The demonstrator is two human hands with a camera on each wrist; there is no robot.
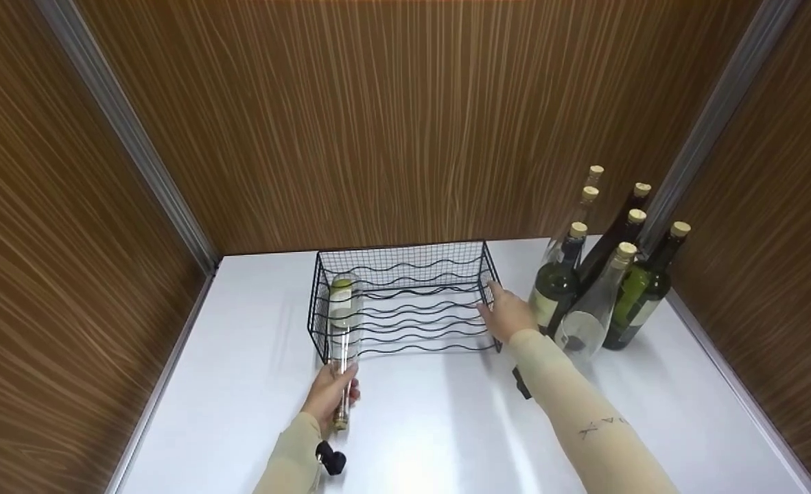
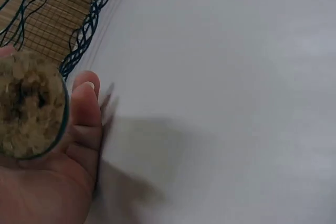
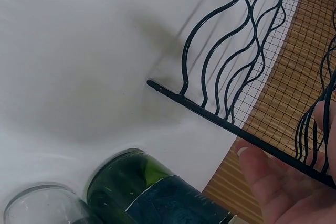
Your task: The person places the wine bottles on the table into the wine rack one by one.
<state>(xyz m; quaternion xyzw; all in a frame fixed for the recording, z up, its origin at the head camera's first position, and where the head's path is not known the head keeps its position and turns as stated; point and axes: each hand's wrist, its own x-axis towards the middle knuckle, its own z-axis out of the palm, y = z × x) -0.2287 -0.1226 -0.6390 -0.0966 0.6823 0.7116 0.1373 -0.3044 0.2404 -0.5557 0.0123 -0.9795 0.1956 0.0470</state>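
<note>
A black wire wine rack (image 1: 405, 246) with wavy rungs stands on the white table. In its leftmost slot lies a clear glass bottle (image 1: 342, 336) with a pale label, its neck toward me. My left hand (image 1: 330, 392) holds that bottle around the neck, and the cork end (image 2: 31, 106) faces the left wrist camera. At the rack's right end, my right hand (image 1: 510, 315) grips the side frame, with fingers on the wire in the right wrist view. Part of the bottle's neck is hidden by my left hand.
Several corked bottles stand upright at the right, close to my right forearm: a dark green bottle (image 1: 556, 281), a clear bottle (image 1: 594, 315) and a green bottle (image 1: 642, 295) among them. Wood-grain panels (image 1: 405, 123) enclose the table (image 1: 261, 384) at the back and sides.
</note>
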